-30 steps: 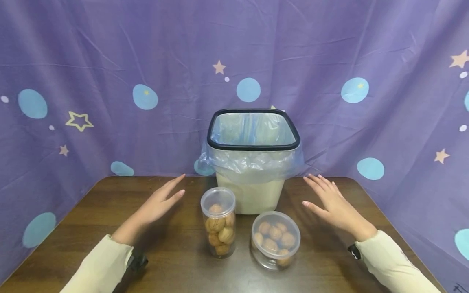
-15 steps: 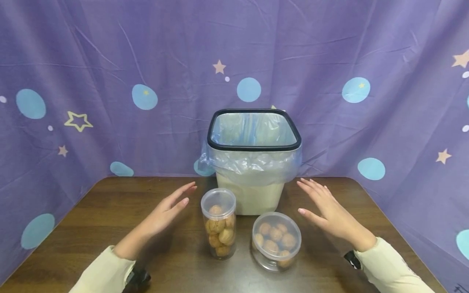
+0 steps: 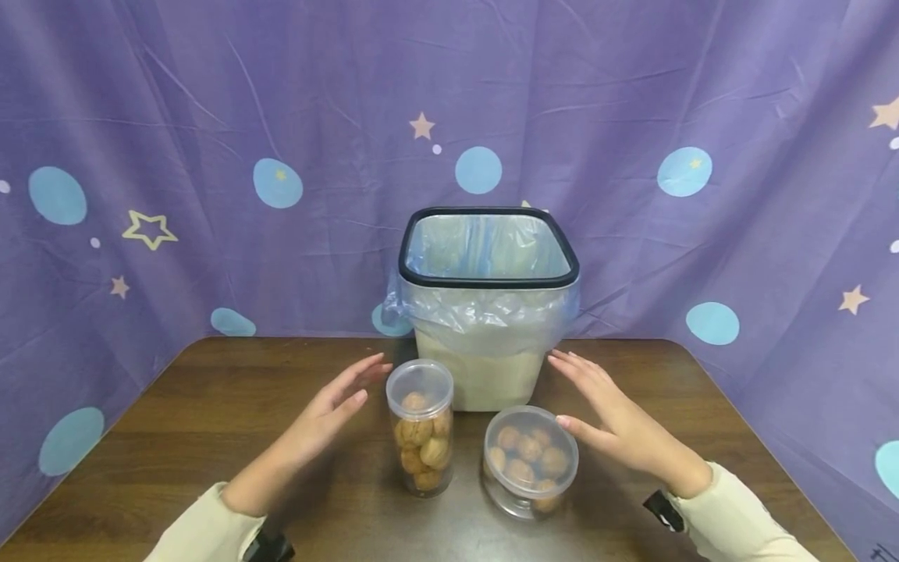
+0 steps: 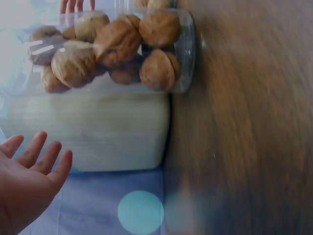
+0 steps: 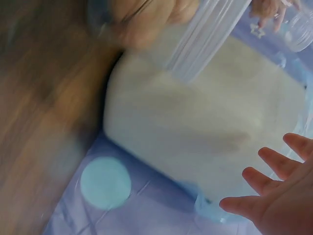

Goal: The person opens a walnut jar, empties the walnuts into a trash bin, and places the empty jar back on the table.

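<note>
A tall clear jar [image 3: 421,445] of walnuts with a translucent lid stands upright on the table. To its right is a shorter, wider lidded jar [image 3: 528,460], also holding walnuts. My left hand [image 3: 319,421] is just left of the tall jar, fingers extended and holding nothing; in the left wrist view a gap shows between that hand [image 4: 29,183] and the jar [image 4: 117,51]. Beside the short jar is my right hand [image 3: 618,425], its fingers spread and nothing in them. The right thumb tip appears close to the short jar's lid; whether it touches cannot be told.
Behind the jars stands a cream trash bin [image 3: 485,382] with a black rim and a translucent bluish liner folded over it. The brown wooden table [image 3: 211,414] ends at a purple curtain [image 3: 337,195] with stars and dots.
Both hands have moved inward, the left one rightward toward the tall jar and the right one leftward toward the short jar. Jars and bin stay in place.
</note>
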The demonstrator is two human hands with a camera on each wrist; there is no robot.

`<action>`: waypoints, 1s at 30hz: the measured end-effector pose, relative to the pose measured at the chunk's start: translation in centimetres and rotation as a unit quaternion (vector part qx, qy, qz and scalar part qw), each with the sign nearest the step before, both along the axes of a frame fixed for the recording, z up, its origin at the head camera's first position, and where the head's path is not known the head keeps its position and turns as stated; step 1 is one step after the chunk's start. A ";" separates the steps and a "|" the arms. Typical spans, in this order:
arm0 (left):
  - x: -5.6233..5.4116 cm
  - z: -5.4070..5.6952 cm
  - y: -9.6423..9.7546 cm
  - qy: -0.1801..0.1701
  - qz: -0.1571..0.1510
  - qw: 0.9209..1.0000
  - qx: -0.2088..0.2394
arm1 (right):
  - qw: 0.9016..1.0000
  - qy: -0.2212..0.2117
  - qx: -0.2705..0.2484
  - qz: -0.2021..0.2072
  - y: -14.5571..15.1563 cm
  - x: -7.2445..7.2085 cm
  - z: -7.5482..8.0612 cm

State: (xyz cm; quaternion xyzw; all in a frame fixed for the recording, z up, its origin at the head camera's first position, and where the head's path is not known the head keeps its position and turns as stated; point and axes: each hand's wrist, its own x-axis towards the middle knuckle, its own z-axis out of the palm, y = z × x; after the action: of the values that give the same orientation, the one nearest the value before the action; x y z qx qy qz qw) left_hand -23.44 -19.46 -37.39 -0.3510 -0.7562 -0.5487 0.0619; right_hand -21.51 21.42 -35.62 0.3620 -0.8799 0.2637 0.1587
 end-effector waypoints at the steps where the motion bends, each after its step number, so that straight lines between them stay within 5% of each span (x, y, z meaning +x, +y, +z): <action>1: 0.1 0.1 0.1 0.002 -0.002 1.000 0.006 | 1.000 -0.004 -0.002 0.006 -0.3 0.2 0.0; 10: 1.1 0.8 1.4 0.012 -0.038 0.997 0.062 | 0.998 -0.017 -0.028 0.052 -2.9 1.3 -0.7; 18: 1.0 1.1 2.6 0.019 -0.067 0.994 0.087 | 0.997 -0.039 -0.048 0.054 -5.2 2.1 -1.3; 30: 0.6 1.2 3.7 -0.036 -0.092 0.991 0.095 | 0.992 -0.085 -0.078 0.049 -8.4 2.9 -1.5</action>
State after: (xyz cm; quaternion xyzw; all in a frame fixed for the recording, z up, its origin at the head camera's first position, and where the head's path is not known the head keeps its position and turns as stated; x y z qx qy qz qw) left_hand -22.88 -15.78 -36.18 -0.3917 -0.6669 -0.6337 0.0168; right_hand -18.60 13.01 -37.14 0.3673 -0.8484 0.3685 0.0979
